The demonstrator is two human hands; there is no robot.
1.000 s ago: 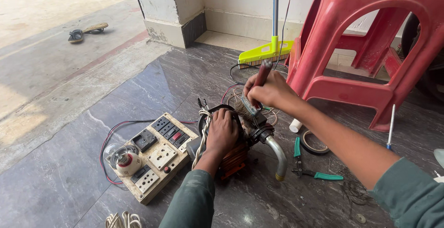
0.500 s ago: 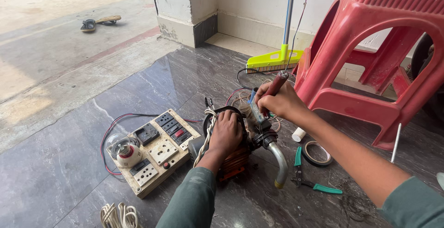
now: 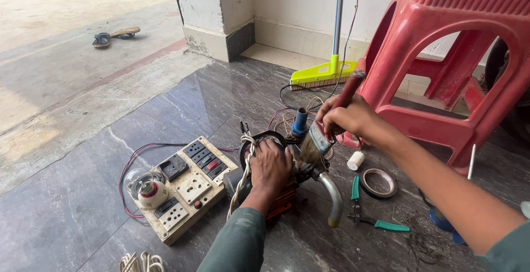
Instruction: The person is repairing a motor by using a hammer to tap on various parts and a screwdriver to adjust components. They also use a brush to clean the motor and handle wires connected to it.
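My left hand [image 3: 270, 170] presses down on a small motor pump [image 3: 265, 139] lying on the dark floor, with a bent metal pipe [image 3: 333, 197] coming out of it. My right hand [image 3: 345, 118] grips a paintbrush [image 3: 326, 128] by its red-brown handle, the bristles resting on the pump just right of my left hand. A blue-handled tool [image 3: 300, 122] stands behind the pump amid loose wires.
A wooden switchboard [image 3: 185, 186] with sockets and a bulb [image 3: 144, 186] lies left of the pump. Green pliers [image 3: 367, 217], a tape roll [image 3: 379, 182] and a small white cylinder [image 3: 355, 160] lie to the right. A red plastic stool [image 3: 447, 68], a broom [image 3: 326, 73] and a sandal [image 3: 113, 35] stand farther off.
My right hand has shifted the paintbrush slightly across the pump. The left hand stays on the pump. The view has drifted a little.
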